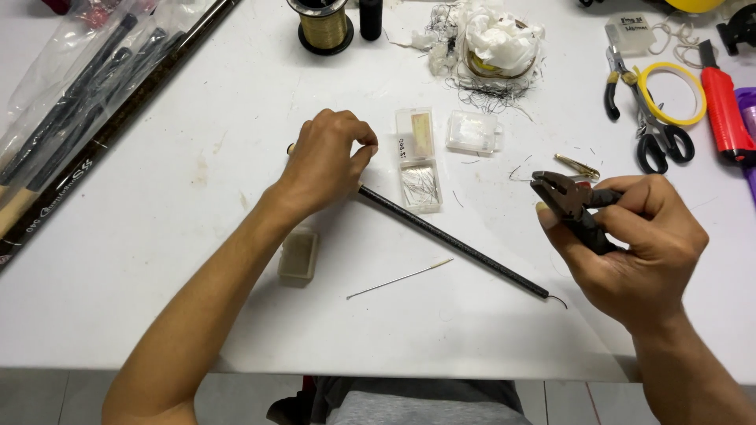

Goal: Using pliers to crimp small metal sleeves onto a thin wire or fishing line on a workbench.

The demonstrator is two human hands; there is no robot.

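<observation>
Head view, open clear case (420, 186) holding fine wires

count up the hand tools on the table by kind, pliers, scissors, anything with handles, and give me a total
Pliers: 2, one pair in the right hand at, one by the yellow ring
Scissors: 1
Red-handled tool: 1
Total: 4

Bare forearms, no sleeves, left hand (327, 161) and right hand (634, 248) ungloved; grey trousers.
</observation>
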